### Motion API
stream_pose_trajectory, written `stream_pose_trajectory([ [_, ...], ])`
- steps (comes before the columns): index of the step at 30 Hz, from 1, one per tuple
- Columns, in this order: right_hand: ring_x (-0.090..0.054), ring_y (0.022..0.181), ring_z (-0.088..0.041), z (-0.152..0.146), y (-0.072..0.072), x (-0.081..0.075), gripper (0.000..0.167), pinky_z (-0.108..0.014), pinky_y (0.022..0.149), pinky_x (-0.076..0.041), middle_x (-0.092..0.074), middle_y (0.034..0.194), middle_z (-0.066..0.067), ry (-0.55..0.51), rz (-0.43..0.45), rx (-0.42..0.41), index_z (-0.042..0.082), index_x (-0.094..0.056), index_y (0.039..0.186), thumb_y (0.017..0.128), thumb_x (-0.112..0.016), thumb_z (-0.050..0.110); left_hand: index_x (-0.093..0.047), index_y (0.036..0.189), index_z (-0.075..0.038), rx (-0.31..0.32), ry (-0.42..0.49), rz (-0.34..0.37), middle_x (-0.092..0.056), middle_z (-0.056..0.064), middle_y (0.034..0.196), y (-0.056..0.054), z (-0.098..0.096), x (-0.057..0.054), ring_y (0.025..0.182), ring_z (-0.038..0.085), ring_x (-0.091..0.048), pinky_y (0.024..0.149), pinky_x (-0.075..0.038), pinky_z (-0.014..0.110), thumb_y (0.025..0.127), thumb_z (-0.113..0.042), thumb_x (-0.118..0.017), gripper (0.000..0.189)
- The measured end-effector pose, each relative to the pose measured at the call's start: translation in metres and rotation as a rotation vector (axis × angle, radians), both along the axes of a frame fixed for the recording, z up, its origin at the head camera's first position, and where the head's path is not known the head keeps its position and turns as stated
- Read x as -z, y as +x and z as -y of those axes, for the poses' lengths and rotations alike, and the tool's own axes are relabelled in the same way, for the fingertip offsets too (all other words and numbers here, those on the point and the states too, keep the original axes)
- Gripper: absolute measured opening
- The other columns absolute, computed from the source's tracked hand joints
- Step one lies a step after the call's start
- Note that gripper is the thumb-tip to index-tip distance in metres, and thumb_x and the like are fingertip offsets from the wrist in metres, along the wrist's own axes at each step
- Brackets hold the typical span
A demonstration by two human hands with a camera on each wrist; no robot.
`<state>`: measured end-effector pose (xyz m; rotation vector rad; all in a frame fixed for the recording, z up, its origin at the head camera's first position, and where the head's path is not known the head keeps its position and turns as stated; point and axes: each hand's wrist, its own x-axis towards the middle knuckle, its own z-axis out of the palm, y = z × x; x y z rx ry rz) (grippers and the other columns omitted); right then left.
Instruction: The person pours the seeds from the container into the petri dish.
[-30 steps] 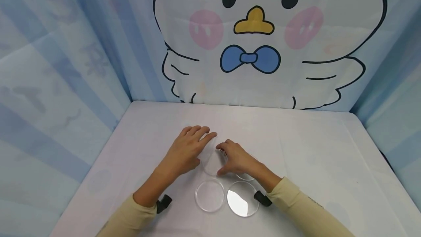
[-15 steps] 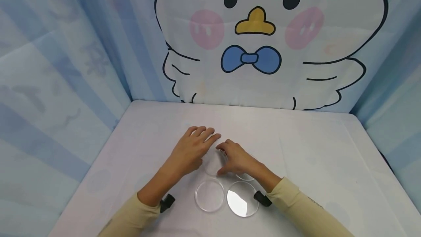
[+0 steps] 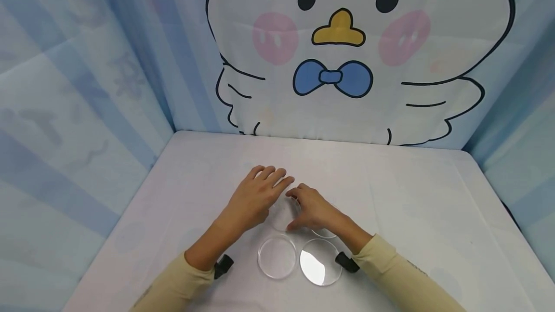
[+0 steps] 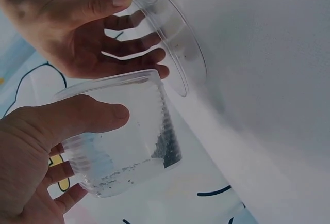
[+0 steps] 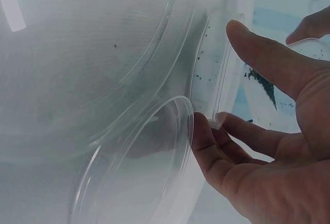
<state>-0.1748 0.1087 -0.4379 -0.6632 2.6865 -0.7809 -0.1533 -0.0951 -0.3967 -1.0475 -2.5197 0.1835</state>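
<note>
My left hand [image 3: 253, 199] grips a clear plastic cup [image 4: 131, 136], thumb on the near side and fingers behind. The cup is tilted, with dark grains [image 4: 167, 149] gathered along one lower edge and small specks on its wall. Beside it, a clear petri dish [image 3: 281, 216] sits on the white table. My right hand [image 3: 313, 208] holds this dish at its rim, thumb on the near side and fingers on the far side. A few dark specks lie in the dish [image 5: 206, 66]. In the head view the cup is mostly hidden by my left hand.
Two more clear round dishes lie nearer me, one at left [image 3: 276, 257] and one at right with a bright reflection [image 3: 313, 267]. Another dish [image 3: 324, 233] is partly covered by my right wrist. A printed curtain [image 3: 329, 114] rises behind the white table [image 3: 407, 182].
My left hand has shifted slightly to the right, closer to my right hand. The right hand and the dishes have stayed in place.
</note>
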Motion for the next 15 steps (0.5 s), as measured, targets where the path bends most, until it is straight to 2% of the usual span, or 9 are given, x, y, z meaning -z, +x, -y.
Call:
stream_pose_trajectory([
  [8, -0.061, 0.101, -0.023, 0.0001, 0.0009, -0.0013, 0.079, -0.038, 0.088, -0.054, -0.062, 0.114, -0.012, -0.009, -0.001, 0.007, -0.002, -0.065, 0.131, 0.064, -0.1, 0.023, -0.06, 0.141, -0.02, 0.002, -0.033, -0.055, -0.057, 0.0, 0.138, 0.0005, -0.0016, -0.0013, 0.123, 0.022, -0.057, 0.111, -0.046, 0.04, 0.076, -0.009, -0.088, 0.072],
  [15, -0.062, 0.102, -0.025, 0.001, 0.0018, -0.0016, 0.079, -0.04, 0.088, -0.056, -0.063, 0.115, -0.013, -0.018, 0.011, 0.014, -0.003, -0.065, 0.13, 0.064, -0.1, 0.022, -0.06, 0.141, -0.02, 0.004, -0.049, -0.072, -0.058, -0.001, 0.138, 0.0022, -0.0029, -0.0026, 0.123, 0.021, -0.056, 0.111, -0.046, 0.039, 0.074, -0.013, -0.091, 0.074],
])
